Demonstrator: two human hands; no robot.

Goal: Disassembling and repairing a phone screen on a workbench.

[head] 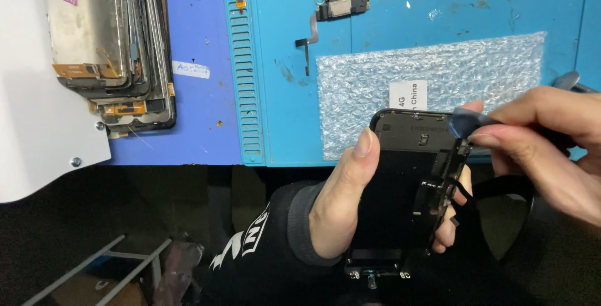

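Screens (116, 43) stacked at ten o'clock could slide off the table (206, 93). Centre: left hand (341, 199) clamps the black phone panel (407, 187); at three o'clock, right hand (544, 149) pinches a dark pick (466, 123) against its edge; slipping might tear the thin ribbon cable (462, 190).

Black screen panel (407, 187); blue mat (388, 43); clear bubble wrap (476, 74); black sleeve (269, 249), white lettering.

Phone screen (413, 187) between both hands
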